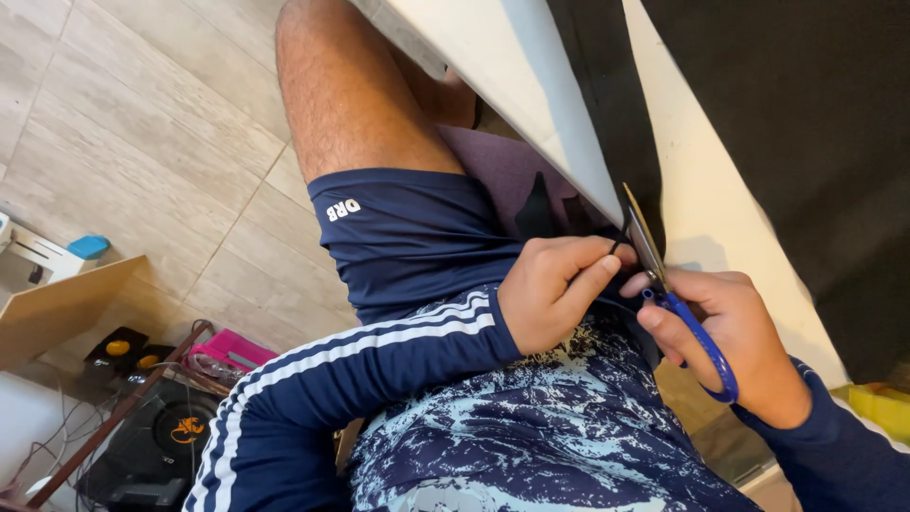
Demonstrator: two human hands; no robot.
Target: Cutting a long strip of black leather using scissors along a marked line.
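Note:
My right hand (735,337) grips small scissors with blue handles (697,337); their metal blades (643,232) point up against a strip of black fabric (607,104) hanging over the edge of a white table (701,190). My left hand (555,289) pinches the lower end of the black fabric right beside the blades, fingers closed on it. Both hands sit close together over my lap. I wear a dark blue sleeve with white stripes and blue shorts. A larger black cloth (806,123) covers the table's far side.
Tiled floor (142,123) lies at the left. A cardboard piece (57,308), a pink object (227,349), a black device with cables (156,436) and a small blue item (88,246) sit at lower left. A yellow object (882,408) shows at the right edge.

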